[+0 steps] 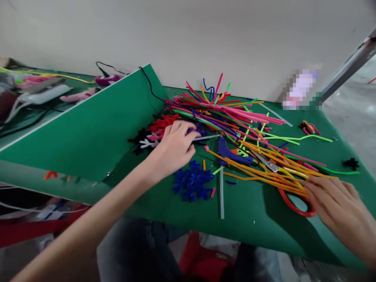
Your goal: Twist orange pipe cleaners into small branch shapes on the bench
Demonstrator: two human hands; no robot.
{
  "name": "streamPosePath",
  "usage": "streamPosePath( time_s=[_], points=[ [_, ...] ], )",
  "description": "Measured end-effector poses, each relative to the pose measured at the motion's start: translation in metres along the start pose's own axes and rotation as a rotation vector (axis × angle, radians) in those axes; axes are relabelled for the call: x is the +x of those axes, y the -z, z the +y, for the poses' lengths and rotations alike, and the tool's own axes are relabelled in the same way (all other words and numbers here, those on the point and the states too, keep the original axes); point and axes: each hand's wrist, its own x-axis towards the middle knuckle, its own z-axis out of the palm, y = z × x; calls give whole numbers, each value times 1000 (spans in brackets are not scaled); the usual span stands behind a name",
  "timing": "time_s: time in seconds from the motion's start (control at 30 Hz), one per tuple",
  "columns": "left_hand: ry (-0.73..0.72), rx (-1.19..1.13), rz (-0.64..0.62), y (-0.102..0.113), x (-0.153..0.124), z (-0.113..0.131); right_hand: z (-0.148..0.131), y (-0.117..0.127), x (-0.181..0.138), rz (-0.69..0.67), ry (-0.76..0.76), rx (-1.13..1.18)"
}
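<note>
My right hand [337, 201] pinches the ends of a bundle of orange pipe cleaners [261, 172] at the right side of the table. Red-handled scissors [304, 213] lie beneath that bundle, their blades partly covered. My left hand [179, 143] hovers with curved, parted fingers over a heap of fuzzy snowflake shapes, red ones [164, 123] and dark purple ones among them; nothing shows in its grasp. Blue snowflake shapes [194, 182] lie just below it. Between my hands sits a blue glue gun [232, 152], a clear glue stick [222, 196] beside it.
A large pile of coloured pipe cleaners [217, 109] spreads at the back. On the left stands a green divider panel [96, 117], with a purple tool [107, 80] and other items behind it. A black shape [351, 163] lies near the table's right edge.
</note>
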Motion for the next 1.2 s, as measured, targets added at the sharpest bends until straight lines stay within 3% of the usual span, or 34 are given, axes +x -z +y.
streamPosePath(
  time_s=[0.07,0.13,0.23,0.33,0.47,0.6,0.8,0.9,1.1,1.2],
  points=[
    [-21,-43,-33,10,-31,17,-14,-6,15,-55,95,-30],
    [-41,-101,-52,16,-48,33,-26,-17,33,-76,75,-48],
    [-51,-176,-44,18,-52,53,-35,-31,59,-157,31,-9],
    [-114,-217,-36,16,-44,74,-30,-30,77,-174,63,-8],
    [-181,-220,-13,10,-37,95,-22,-8,92,-80,128,-88],
    [-124,-128,106,4,-36,103,-41,8,110,32,206,-100],
    [-93,-134,9,-11,-39,97,-75,-18,123,359,330,57],
    [-9,-362,35,-18,-41,92,-77,-34,120,404,316,125],
    [220,-1209,-58,-22,-49,87,-80,-42,108,562,80,429],
    [390,-1617,-38,-22,-51,80,-83,-43,105,605,64,522]
  ],
)
